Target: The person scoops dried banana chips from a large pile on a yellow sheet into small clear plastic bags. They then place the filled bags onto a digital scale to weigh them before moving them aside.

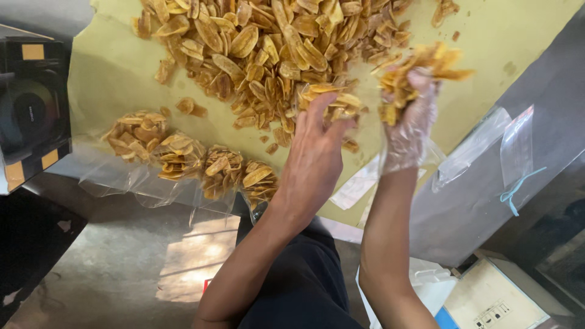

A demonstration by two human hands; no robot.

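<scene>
A big pile of golden fried chips (268, 42) lies on yellow paper (116, 73) spread over the table. My left hand (314, 161), bare, grips a clear plastic bag (332, 103) partly filled with chips at the pile's near edge. My right hand (409, 122), in a thin clear glove, is raised above the paper and clutches a handful of chips (420, 67). Several filled clear bags of chips (183, 155) lie in a row at the paper's near left edge.
Empty clear bags (509, 149) and a blue tie lie on the grey surface at right. A black and yellow box (30, 109) stands at the left edge. A cardboard box (496, 298) sits at the lower right, below the table.
</scene>
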